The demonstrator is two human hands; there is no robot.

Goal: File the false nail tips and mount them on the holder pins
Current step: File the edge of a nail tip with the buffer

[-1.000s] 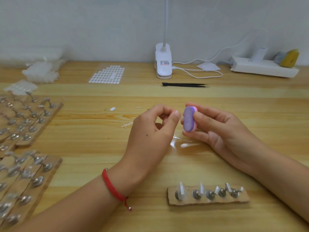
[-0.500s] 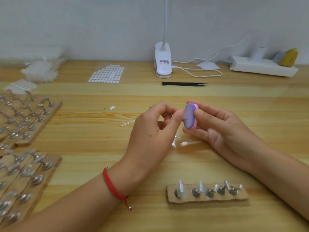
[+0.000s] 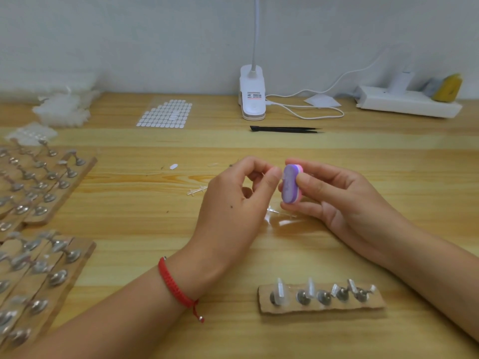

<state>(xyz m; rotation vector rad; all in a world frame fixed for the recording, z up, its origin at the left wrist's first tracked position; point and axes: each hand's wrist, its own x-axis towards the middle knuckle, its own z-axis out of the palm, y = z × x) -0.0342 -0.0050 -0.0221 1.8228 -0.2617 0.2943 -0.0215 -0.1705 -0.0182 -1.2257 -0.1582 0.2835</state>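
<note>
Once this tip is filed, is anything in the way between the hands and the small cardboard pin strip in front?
Nothing visible. Bare table lies between the left hand, pinching by the purple file block held in the right hand, and the cardboard pin strip. Clear plastic scraps lie flat beneath the hands.

A wooden table carries pin boards along its left edge, a pin strip near the front edge, and a lamp base, tweezers, sticker sheet and power strip toward the back edge.

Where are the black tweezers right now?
In the head view, the tweezers lie on the table toward the back, just in front of the lamp base, beyond both hands.
</note>
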